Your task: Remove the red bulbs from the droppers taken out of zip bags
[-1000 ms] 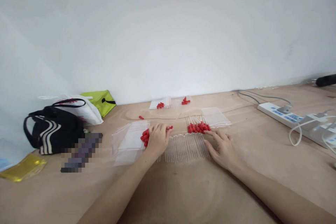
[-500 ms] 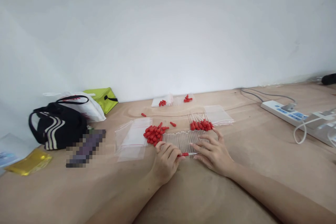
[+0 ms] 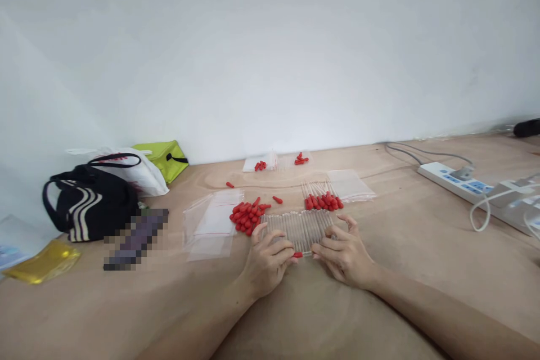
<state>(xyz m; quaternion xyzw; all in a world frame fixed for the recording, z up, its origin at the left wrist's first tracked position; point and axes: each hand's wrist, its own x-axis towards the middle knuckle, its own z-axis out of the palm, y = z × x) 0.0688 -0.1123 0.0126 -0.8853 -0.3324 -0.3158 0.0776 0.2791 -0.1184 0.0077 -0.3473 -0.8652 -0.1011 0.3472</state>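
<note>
Pinched in my left hand is a red rubber dropper bulb, its narrow end pointing right. My right hand has its fingers curled and grips a thin clear glass dropper tube, whose end meets the bulb; how far it sits inside cannot be made out. Just beyond both hands lies a row of clear glass tubes, side by side. A heap of red bulbs is beyond my left hand. Droppers with red bulbs fitted lie bunched beyond the row, tubes pointing away.
Clear zip bags lie left and right. Loose bulbs and small bulb groups are farther back. A black bag, a green bag and a yellow packet stand left; a power strip with cables lies right.
The bulb and tube have come slightly nearer to me. My right hand's fingers, which were stretched over the tube row, have curled in around the tube.
</note>
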